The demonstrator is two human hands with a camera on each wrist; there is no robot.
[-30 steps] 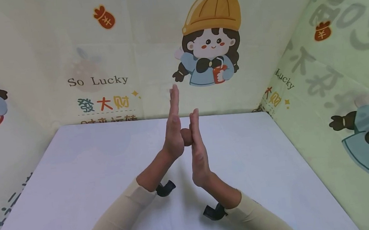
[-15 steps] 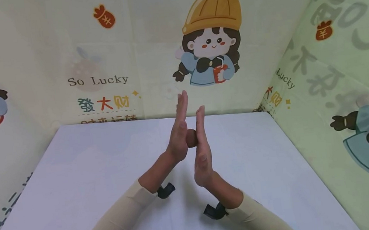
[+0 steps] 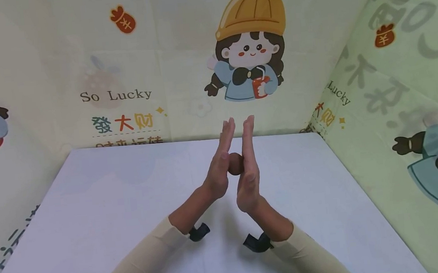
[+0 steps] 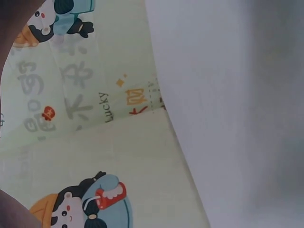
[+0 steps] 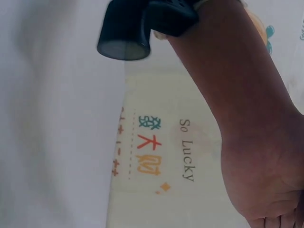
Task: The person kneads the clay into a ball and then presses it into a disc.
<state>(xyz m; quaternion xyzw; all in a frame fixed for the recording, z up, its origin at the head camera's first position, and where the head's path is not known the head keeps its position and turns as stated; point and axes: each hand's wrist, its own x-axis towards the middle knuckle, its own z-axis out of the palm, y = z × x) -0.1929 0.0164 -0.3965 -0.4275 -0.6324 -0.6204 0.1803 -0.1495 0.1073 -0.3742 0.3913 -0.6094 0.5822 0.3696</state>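
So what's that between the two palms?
A small brown ball, pressed between the flat left hand and right hand, above the white table. Only the head view shows it.

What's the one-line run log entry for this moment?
left hand: flat, pressing brown ball | right hand: flat, pressing ball | ball: between palms, above white table
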